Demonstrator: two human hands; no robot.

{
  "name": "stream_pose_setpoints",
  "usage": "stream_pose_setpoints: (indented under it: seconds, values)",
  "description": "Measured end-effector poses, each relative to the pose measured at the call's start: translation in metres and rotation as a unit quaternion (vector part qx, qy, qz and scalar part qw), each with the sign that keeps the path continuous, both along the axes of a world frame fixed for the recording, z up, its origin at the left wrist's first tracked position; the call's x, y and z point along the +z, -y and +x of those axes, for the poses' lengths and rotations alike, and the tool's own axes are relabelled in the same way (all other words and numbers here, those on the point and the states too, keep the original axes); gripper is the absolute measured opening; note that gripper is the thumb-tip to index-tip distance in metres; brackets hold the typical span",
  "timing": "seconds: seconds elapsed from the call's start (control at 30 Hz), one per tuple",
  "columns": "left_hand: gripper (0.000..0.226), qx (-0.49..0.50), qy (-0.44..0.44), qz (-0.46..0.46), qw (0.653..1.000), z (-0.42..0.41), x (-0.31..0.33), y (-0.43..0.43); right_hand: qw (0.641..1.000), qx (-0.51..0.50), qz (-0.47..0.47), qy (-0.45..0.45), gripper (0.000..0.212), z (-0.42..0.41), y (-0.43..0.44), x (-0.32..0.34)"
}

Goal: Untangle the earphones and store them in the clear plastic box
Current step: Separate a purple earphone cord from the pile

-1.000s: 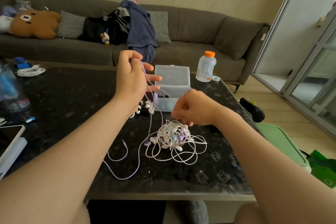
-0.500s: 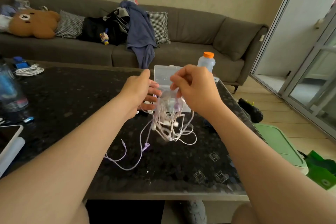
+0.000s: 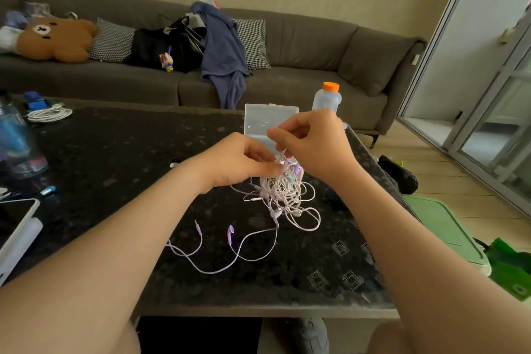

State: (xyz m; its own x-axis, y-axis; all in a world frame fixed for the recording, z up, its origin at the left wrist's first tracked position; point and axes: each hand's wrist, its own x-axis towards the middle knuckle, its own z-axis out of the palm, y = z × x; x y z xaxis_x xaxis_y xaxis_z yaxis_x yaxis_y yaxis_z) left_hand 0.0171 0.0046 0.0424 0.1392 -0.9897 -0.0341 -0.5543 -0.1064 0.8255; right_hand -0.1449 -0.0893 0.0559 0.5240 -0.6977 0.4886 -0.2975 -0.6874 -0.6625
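- Pink-white and lilac cords of the earphones (image 3: 283,195) are seen bunched in one knot. Its top is lifted, and its lower loops rest on the black stone table (image 3: 120,152).
- At one o'clock of the knot, the right hand (image 3: 313,146) is curled, with cords pinched between thumb and fingertips.
- At ten o'clock, the left hand (image 3: 235,161) is pushed into the top of the bunch with fingers curled round strands there; which strand is caught cannot be told.
- Towards seven o'clock, a lilac earbud (image 3: 230,231) and a plug (image 3: 196,223) lie flat on the table, trailing from the knot on a loose lead.
- At twelve o'clock, just behind the hands, the clear plastic box (image 3: 265,119) stands open with its lid upright; its inside is hidden.
- Untangling is judged to be the step in hand, and at an early stage; nothing is seen stored.
- Next, the loose lead would need to be drawn out gently while the rest is held back, so that loops are not tightened.
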Motion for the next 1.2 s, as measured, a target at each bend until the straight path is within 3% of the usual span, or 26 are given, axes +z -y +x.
stream_pose_setpoints:
  seconds: [0.17, 0.27, 0.4, 0.6, 0.83, 1.0, 1.2]
  values:
    - [0.01, 0.036, -0.033, -0.013, 0.999, 0.0, -0.004, 0.008, 0.999, 0.005, 0.049, -0.005, 0.03, -0.009, 0.011, -0.003]
    - [0.015, 0.056, -0.029, -0.011, 0.998, 0.003, -0.005, 0.009, 0.993, 0.027, 0.108, -0.043, 0.014, -0.015, 0.018, -0.008]
    - [0.026, 0.083, -0.06, -0.026, 0.994, 0.01, -0.008, 0.013, 0.986, 0.045, 0.085, -0.135, 0.028, -0.021, 0.023, -0.017]
    - [0.022, 0.082, -0.086, -0.027, 0.993, 0.01, -0.012, 0.016, 0.994, 0.04, 0.053, -0.084, 0.014, -0.019, 0.028, -0.024]
    - [0.025, 0.054, 0.013, -0.082, 0.995, 0.005, -0.011, 0.01, 0.99, 0.063, 0.076, -0.099, 0.012, -0.014, 0.021, -0.02]
    - [0.02, 0.056, -0.005, -0.096, 0.994, 0.005, -0.013, 0.012, 0.989, 0.018, -0.001, -0.148, 0.015, -0.013, 0.02, -0.021]
    - [0.019, 0.077, -0.069, -0.071, 0.992, 0.001, -0.011, 0.013, 0.987, 0.013, -0.09, -0.132, 0.01, -0.009, 0.015, -0.021]
